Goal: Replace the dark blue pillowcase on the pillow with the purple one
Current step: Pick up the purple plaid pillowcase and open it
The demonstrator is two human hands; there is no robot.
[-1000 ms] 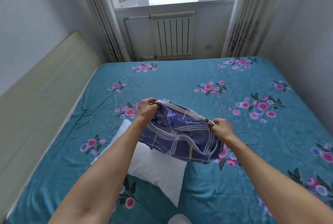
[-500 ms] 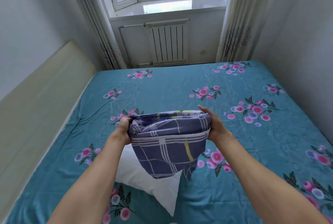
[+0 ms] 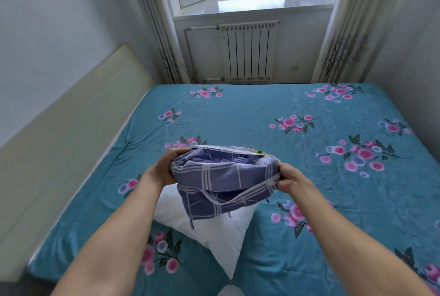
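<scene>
- The purple pillowcase (image 3: 221, 176), checked with white lines, is held up in the air over the bed (image 3: 262, 110), above the near part of the sheet towards the headboard side.
- The left hand (image 3: 164, 169) grips the bunched cloth at its left end, fingers curled round the fabric.
- The right hand (image 3: 289, 176) pinches the gathered hem at the right end, thumb on top.
- Half a second ago the cloth hung down as a flat flap below the hands; now it is gathered up further, its mouth pulled into a wide oval between the hands, with the inside folds showing and a white-edged rim at the far side.
- A shorter length now hangs down, with a loop of hem sagging under the opening.
- The bare white pillow (image 3: 214, 231) lies on the bed just under the pillowcase, one corner pointing at the near edge, as it did before.
- The hands sit slightly wider apart than earlier.
</scene>
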